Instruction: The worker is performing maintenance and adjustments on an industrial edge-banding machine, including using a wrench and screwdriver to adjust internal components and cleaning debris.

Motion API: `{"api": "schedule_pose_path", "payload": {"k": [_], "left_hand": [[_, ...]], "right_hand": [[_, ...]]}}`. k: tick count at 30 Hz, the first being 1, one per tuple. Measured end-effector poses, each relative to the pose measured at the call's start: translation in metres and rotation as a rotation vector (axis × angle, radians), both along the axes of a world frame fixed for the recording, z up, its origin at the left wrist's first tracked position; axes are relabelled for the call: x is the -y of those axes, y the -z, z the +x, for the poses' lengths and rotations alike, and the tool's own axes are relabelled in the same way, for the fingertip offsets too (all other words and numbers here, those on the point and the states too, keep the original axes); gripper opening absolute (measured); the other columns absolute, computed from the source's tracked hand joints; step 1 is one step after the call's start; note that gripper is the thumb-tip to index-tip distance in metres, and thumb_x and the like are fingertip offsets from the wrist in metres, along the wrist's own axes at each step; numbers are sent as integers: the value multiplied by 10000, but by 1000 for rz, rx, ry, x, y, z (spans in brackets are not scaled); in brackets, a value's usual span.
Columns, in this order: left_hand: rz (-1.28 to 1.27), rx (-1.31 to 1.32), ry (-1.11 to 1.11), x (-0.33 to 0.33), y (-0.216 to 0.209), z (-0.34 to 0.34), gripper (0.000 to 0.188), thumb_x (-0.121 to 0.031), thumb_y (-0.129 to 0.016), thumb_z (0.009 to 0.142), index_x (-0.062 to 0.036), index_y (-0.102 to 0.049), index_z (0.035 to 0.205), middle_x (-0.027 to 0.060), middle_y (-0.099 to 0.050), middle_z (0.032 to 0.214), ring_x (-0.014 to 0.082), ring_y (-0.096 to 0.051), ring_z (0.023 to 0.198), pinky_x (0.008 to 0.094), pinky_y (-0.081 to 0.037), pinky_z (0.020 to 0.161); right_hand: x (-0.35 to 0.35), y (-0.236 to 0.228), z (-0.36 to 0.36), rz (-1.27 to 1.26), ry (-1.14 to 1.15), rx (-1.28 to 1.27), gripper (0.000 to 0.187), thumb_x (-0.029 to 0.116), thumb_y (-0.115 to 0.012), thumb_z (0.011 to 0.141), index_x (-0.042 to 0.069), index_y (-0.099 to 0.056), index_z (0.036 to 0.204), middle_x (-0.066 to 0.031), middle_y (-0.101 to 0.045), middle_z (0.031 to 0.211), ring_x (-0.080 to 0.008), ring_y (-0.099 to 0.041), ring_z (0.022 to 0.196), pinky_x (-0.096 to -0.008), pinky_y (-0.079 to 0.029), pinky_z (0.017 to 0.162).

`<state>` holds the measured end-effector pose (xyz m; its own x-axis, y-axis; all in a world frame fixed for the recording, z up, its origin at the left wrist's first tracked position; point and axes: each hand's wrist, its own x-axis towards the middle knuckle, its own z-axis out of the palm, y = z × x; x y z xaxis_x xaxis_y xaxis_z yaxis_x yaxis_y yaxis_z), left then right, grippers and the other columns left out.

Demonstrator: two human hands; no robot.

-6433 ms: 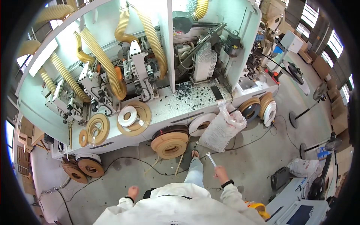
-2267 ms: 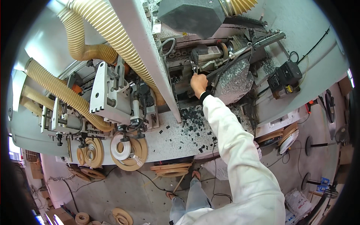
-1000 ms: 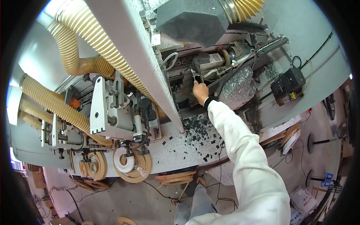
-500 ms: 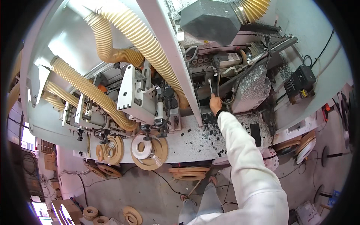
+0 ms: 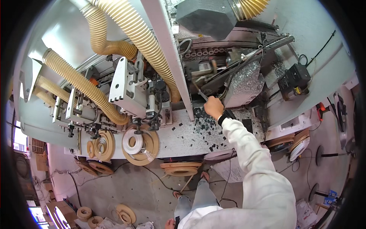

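My right hand (image 5: 214, 107) is closed around a slim metal tool (image 5: 202, 94), which looks like a wrench. The tool's far end points into the open machine, close to a blurred metal unit (image 5: 202, 68) on its rail. Just right of the hand stands a grey housing (image 5: 246, 86) covered in chips. Under and beside my wrist, dark chips (image 5: 206, 128) litter the pale machine bed (image 5: 179, 141). Only a bit of my left hand (image 5: 170, 223) shows at the lower edge, by my leg; its fingers are too cut off to read.
Ribbed yellow hoses (image 5: 143, 34) and white machine units (image 5: 129, 87) fill the left side. A pale upright post (image 5: 167, 49) divides the machine. Edge-band rolls (image 5: 150, 147) hang at its front, and a black box (image 5: 293, 82) is mounted at right. Cables (image 5: 160, 183) cross the floor.
My right hand has drawn back slightly toward me with the tool. The metal unit in the machine has shifted left and nearer. My left hand has come into view; the whole view has shifted slightly.
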<state>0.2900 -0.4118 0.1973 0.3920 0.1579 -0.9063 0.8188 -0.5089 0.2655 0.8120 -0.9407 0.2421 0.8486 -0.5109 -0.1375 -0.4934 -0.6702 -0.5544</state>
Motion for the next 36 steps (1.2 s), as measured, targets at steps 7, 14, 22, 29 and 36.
{"api": "schedule_pose_path", "payload": {"k": [7, 14, 22, 29, 36], "left_hand": [[114, 125, -49, 12, -2, -3, 575, -476, -390, 1027, 23, -648, 1151, 241, -675, 1156, 402, -601, 1053, 461, -439, 962], [134, 24, 16, 13, -20, 2, 527, -469, -423, 996, -46, -628, 1234, 232, -646, 1235, 398, -573, 1144, 465, -428, 974], [40, 35, -135, -17, 25, -43, 548, -547, -406, 980, -141, -635, 1269, 233, -648, 1235, 399, -580, 1153, 478, -420, 964], [78, 130, -125, 14, 5, -11, 494, -449, -456, 1004, -54, -639, 1237, 257, -682, 1115, 419, -629, 1023, 490, -463, 874], [-34, 136, -252, 2, 36, -32, 452, -398, -501, 1023, -25, -636, 1239, 160, -696, 1064, 277, -627, 938, 391, -491, 812]], "right_hand": [[-2, -11, 61, -97, -107, 43, 255, 216, -674, 793, 3, -719, 926, -273, -707, 976, -439, -685, 963, -511, -549, 845], [8, -21, 111, -194, -56, 128, 229, 224, -671, 794, 17, -734, 869, -253, -721, 926, -426, -704, 921, -496, -570, 819], [42, -70, 136, -454, -21, 183, 221, 208, -639, 794, 15, -729, 852, -245, -721, 884, -417, -714, 852, -497, -576, 761], [67, -81, 130, -558, -8, 115, 242, 238, -656, 820, 26, -740, 903, -243, -725, 902, -417, -717, 867, -489, -582, 759], [54, -91, 154, -502, 24, 5, 278, 252, -646, 845, 43, -736, 1004, -245, -723, 1020, -410, -705, 980, -484, -569, 848]]}}
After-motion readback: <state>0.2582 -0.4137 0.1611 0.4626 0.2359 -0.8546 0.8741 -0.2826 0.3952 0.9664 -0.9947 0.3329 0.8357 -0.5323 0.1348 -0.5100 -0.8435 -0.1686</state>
